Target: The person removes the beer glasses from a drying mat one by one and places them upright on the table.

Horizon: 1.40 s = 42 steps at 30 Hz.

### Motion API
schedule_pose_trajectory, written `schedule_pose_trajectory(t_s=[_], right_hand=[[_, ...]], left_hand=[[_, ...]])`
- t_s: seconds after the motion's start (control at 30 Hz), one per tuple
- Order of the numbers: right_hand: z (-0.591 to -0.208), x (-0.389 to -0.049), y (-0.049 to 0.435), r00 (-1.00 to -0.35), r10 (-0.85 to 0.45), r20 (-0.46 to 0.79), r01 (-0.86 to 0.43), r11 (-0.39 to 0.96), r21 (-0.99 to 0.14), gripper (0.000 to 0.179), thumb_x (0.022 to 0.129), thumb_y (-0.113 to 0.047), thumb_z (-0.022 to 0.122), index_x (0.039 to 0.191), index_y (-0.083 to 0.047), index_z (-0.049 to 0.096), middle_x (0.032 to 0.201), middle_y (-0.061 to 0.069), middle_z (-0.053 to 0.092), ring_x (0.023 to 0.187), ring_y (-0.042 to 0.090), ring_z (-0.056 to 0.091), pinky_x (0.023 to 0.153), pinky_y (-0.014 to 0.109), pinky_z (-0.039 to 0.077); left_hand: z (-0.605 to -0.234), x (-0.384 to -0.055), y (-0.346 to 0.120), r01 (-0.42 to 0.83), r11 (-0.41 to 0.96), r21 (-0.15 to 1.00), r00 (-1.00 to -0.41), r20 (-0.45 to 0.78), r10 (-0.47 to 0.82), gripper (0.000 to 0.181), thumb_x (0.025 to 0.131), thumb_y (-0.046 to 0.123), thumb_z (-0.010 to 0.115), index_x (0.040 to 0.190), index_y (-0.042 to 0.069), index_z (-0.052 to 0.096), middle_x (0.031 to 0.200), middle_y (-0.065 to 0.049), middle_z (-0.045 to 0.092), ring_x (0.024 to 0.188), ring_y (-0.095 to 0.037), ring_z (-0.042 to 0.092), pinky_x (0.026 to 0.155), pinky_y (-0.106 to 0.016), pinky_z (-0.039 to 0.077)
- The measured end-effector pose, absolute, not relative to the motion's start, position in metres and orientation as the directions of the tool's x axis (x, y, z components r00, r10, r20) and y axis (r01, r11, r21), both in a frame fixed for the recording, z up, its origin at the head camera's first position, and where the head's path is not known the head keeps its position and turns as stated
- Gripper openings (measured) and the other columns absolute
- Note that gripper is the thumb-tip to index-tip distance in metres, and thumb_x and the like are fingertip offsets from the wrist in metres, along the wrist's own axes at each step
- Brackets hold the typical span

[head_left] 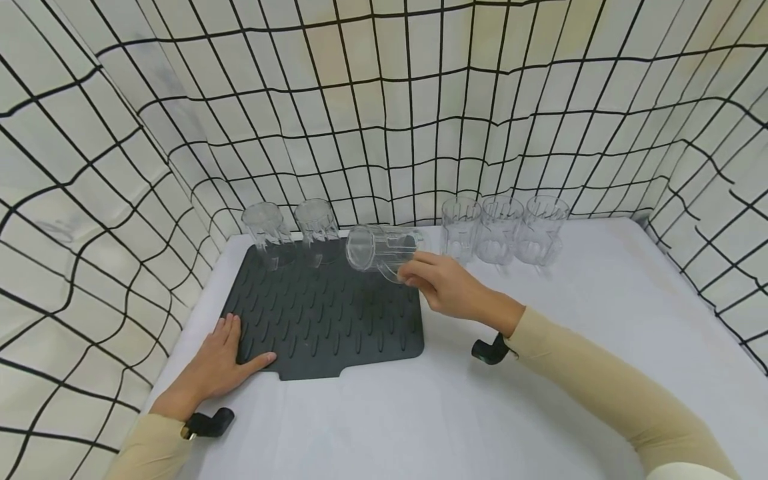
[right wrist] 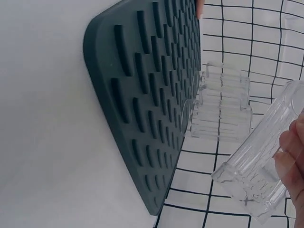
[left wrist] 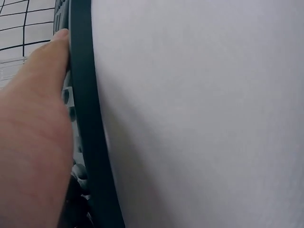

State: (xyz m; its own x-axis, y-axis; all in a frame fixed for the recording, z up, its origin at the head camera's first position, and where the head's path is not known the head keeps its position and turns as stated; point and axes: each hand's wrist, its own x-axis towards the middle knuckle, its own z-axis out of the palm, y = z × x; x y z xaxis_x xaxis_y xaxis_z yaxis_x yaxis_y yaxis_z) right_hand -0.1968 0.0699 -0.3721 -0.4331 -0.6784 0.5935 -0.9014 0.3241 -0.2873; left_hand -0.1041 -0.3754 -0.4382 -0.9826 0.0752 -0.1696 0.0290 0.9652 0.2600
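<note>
My right hand point(head_left: 441, 283) grips a clear mug point(head_left: 384, 248) by its handle, over the back right part of a dark ridged mat point(head_left: 330, 313). The mug is turned on its side, one round end facing left. In the right wrist view the fingers point(right wrist: 289, 159) curl at the side of the mug point(right wrist: 249, 164). My left hand point(head_left: 213, 360) lies flat on the mat's front left corner, thumb spread along the front edge. Seen from the left wrist, that hand point(left wrist: 38, 128) rests along the raised mat rim point(left wrist: 85, 95). Two clear mugs point(head_left: 268, 233) point(head_left: 318, 230) stand at the mat's back left.
Three more clear mugs point(head_left: 461, 227) stand in a row at the back right, on the white table point(head_left: 600, 300). Black netting point(head_left: 420, 143) over white walls rises along the back and both sides. Each wrist wears a small black camera mount point(head_left: 491, 349).
</note>
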Motion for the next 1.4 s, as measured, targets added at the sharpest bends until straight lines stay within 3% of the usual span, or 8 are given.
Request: schedule_pose_trajectory(t_s=[0.23, 0.4, 0.67, 0.9, 1.17, 1.4], right_hand=[[-0.37, -0.191, 0.085, -0.425, -0.695, 0.581, -0.901, 0.384, -0.2, 0.018, 0.095, 0.004, 0.069, 0.108, -0.008, 0.071, 0.09, 0.004, 0.064, 0.083, 0.013, 0.066, 0.069, 0.023, 0.055], [-0.372, -0.188, 0.095, -0.361, -0.69, 0.628, -0.917, 0.384, -0.105, 0.024, 0.089, 0.01, 0.07, 0.104, -0.009, 0.072, 0.085, 0.003, 0.061, 0.075, 0.013, 0.054, 0.063, 0.023, 0.048], [-0.375, -0.184, 0.105, -0.291, -0.695, 0.657, -0.924, 0.383, -0.005, 0.036, 0.084, 0.017, 0.066, 0.106, -0.011, 0.069, 0.083, 0.002, 0.057, 0.077, 0.013, 0.051, 0.063, 0.023, 0.045], [-0.376, -0.18, 0.11, -0.264, -0.697, 0.666, -0.92, 0.39, 0.044, 0.043, 0.079, 0.022, 0.063, 0.108, -0.009, 0.07, 0.082, 0.003, 0.056, 0.078, 0.015, 0.052, 0.065, 0.026, 0.044], [-0.377, -0.173, 0.113, -0.28, -0.704, 0.653, -0.914, 0.404, 0.044, 0.041, 0.079, 0.02, 0.061, 0.107, -0.008, 0.071, 0.085, 0.003, 0.059, 0.08, 0.017, 0.055, 0.066, 0.025, 0.047], [-0.378, -0.158, 0.114, -0.317, -0.694, 0.647, -0.903, 0.429, 0.018, 0.043, 0.075, 0.02, 0.064, 0.107, -0.007, 0.071, 0.088, 0.004, 0.062, 0.084, 0.019, 0.058, 0.068, 0.026, 0.051]], left_hand=[[-0.434, -0.11, -0.367, 0.047, 0.968, 0.248, -0.991, -0.108, 0.076, 0.123, 0.092, 0.069, 0.062, 0.157, -0.02, 0.007, 0.165, -0.045, 0.006, 0.154, -0.061, 0.007, 0.122, -0.076, 0.014], [-0.421, -0.113, -0.347, 0.074, 0.96, 0.27, -0.997, -0.016, 0.082, 0.113, 0.092, 0.067, 0.064, 0.162, -0.009, 0.016, 0.167, -0.039, 0.014, 0.156, -0.058, 0.013, 0.121, -0.076, 0.02], [-0.405, -0.113, -0.305, 0.191, 0.904, 0.382, -0.963, 0.253, 0.096, 0.085, 0.094, 0.047, 0.072, 0.158, 0.003, 0.038, 0.166, -0.027, 0.033, 0.15, -0.054, 0.034, 0.111, -0.077, 0.036], [-0.396, -0.118, -0.268, 0.346, 0.802, 0.486, -0.89, 0.44, 0.118, 0.074, 0.093, 0.029, 0.076, 0.156, 0.007, 0.044, 0.161, -0.021, 0.043, 0.141, -0.046, 0.05, 0.105, -0.068, 0.049], [-0.393, -0.122, -0.233, 0.436, 0.666, 0.605, -0.868, 0.48, 0.132, 0.074, 0.092, 0.02, 0.075, 0.157, 0.012, 0.041, 0.151, -0.019, 0.051, 0.127, -0.037, 0.061, 0.098, -0.057, 0.056], [-0.395, -0.123, -0.201, 0.449, 0.52, 0.726, -0.883, 0.451, 0.132, 0.073, 0.093, 0.017, 0.074, 0.156, 0.008, 0.037, 0.159, -0.015, 0.044, 0.14, -0.033, 0.055, 0.099, -0.05, 0.059]])
